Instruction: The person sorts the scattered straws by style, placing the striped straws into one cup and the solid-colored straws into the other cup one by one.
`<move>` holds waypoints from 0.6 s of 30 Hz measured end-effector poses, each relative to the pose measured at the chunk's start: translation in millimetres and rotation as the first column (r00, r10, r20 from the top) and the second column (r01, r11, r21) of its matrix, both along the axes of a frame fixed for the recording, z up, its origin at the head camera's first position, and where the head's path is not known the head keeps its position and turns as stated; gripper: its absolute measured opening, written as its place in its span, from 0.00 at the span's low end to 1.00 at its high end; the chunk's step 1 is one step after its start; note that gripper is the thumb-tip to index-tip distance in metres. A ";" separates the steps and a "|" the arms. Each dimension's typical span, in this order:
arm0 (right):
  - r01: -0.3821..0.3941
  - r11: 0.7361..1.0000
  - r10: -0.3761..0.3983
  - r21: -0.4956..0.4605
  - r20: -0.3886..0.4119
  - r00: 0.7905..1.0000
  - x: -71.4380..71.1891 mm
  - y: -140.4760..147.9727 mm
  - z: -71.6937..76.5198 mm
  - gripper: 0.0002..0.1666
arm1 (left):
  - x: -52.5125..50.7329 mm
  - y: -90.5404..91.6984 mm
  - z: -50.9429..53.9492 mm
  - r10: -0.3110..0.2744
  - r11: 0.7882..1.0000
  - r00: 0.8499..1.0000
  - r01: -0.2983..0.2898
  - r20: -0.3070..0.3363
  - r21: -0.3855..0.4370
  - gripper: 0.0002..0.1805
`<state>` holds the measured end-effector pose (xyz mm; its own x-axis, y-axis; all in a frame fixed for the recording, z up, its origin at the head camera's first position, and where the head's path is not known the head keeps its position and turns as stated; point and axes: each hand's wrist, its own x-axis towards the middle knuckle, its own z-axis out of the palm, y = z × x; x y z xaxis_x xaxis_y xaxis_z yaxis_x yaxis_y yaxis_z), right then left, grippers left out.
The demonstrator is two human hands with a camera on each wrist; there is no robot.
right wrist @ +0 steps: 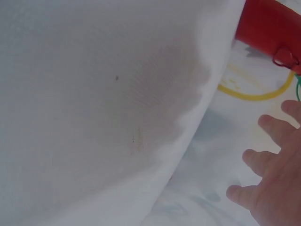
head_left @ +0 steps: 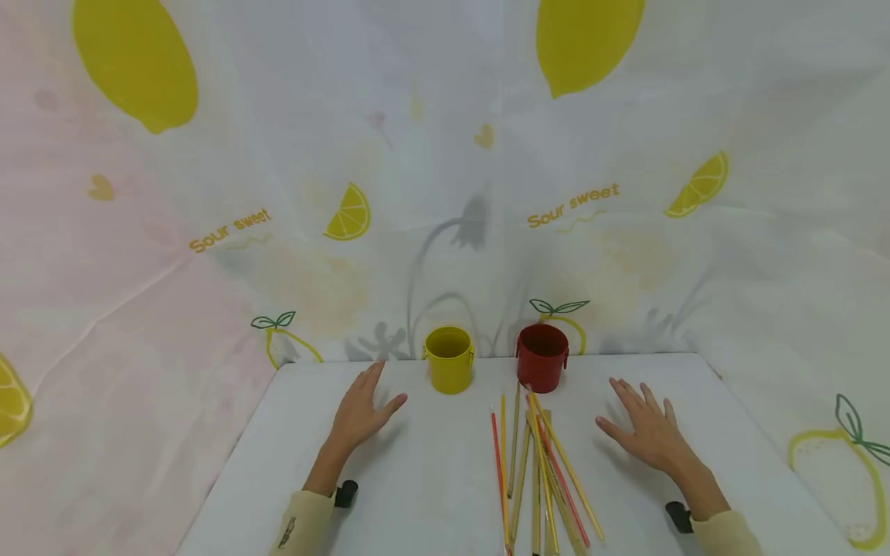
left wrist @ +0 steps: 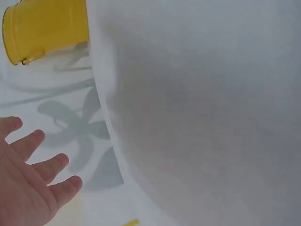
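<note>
My left hand [head_left: 361, 413] hovers over the left part of the white table, fingers extended and thumb apart, holding nothing. On the other side, my right hand [head_left: 647, 436] is spread in the same way, also holding nothing. Between them lies a loose pile of long thin sticks, among them a red stick [head_left: 499, 471], a yellow stick [head_left: 568, 467] and brown ones. At the back stand a small yellow bucket [head_left: 450, 372], nearer the left hand, and a dark red bucket [head_left: 542, 369]. Both wrist views show spread fingers, with the yellow bucket [left wrist: 47, 26] and red bucket [right wrist: 270, 26] beyond them.
A white table [head_left: 417, 479] carries everything. Right behind the buckets hangs a pale backdrop cloth [head_left: 445, 193] printed with lemons and lettering. Black wrist devices [head_left: 345, 494] sit at both cuffs. The far ends of the sticks lie close to the red bucket.
</note>
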<state>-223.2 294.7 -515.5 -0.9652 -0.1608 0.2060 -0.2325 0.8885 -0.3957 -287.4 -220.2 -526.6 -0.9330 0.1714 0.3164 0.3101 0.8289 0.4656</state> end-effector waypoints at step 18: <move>0.000 1.000 0.000 0.006 -0.009 1.000 6.4 1.1 3.5 0.49 | -36.3 36.2 6.5 -0.010 0.980 0.997 -0.006 0.078 0.199 0.51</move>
